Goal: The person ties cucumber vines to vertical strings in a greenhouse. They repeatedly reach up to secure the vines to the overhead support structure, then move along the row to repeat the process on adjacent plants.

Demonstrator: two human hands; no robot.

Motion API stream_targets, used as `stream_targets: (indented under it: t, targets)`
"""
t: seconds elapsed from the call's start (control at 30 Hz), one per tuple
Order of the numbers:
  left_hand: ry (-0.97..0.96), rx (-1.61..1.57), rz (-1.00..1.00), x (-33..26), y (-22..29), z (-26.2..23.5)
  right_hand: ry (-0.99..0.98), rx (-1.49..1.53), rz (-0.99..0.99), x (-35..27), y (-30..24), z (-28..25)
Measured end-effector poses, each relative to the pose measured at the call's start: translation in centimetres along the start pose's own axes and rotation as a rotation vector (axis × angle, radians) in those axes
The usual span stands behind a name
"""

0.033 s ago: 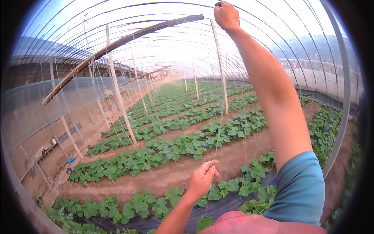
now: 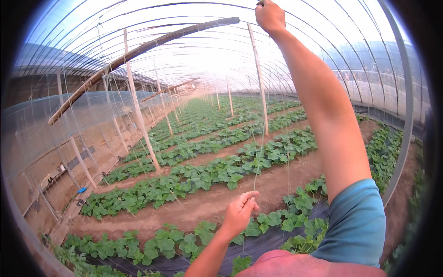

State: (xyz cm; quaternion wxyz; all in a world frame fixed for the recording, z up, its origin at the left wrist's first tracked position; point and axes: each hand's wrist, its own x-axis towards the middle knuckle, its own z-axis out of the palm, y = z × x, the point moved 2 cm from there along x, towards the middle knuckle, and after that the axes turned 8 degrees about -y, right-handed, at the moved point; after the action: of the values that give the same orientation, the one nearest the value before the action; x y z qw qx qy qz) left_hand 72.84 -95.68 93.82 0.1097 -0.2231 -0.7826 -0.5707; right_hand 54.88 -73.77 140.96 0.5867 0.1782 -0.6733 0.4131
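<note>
My left hand [image 2: 237, 214] is low in the middle of the view, over the bare soil between two plant rows. Its thumb and fingers pinch a thin pale string [image 2: 260, 159], which rises taut from them. High overhead, my right hand [image 2: 271, 18] is closed at the top edge, close to a thin roof line; what its fingertips grip is too small and cut off to make out. Below my left hand grows the nearest row of leafy green vines [image 2: 168, 242], on dark plastic sheeting [image 2: 251, 249].
A slanting wooden pole [image 2: 152, 44] hangs at upper left, beside an upright post [image 2: 138, 101]. Another post [image 2: 258, 74] stands beyond my right forearm. More vine rows [image 2: 203, 177] run across brown soil [image 2: 180, 212]. A metal support [image 2: 406, 106] curves along the right.
The whole view has shifted very slightly, with the poles a little farther left. Both hands keep nearly the same pose and grip.
</note>
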Motion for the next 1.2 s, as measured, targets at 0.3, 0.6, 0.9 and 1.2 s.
stream_targets:
  t: [0.3,0.6,0.9,1.2]
  targets:
    - [-0.014,-0.216,-0.133,-5.5,-3.0,1.4,0.185,-0.231,0.004,4.5,4.9,-1.4]
    - [0.074,-0.380,-0.307,-13.2,-8.1,1.8,-0.131,-0.134,-0.184,-7.3,1.2,1.2]
    - [0.114,-0.664,-0.697,-22.1,-15.9,8.9,-0.617,0.965,0.621,-30.8,5.1,-2.1]
    - [0.239,-0.626,-1.137,-37.2,-26.0,13.7,-0.765,0.995,1.388,-61.4,18.3,-7.5]
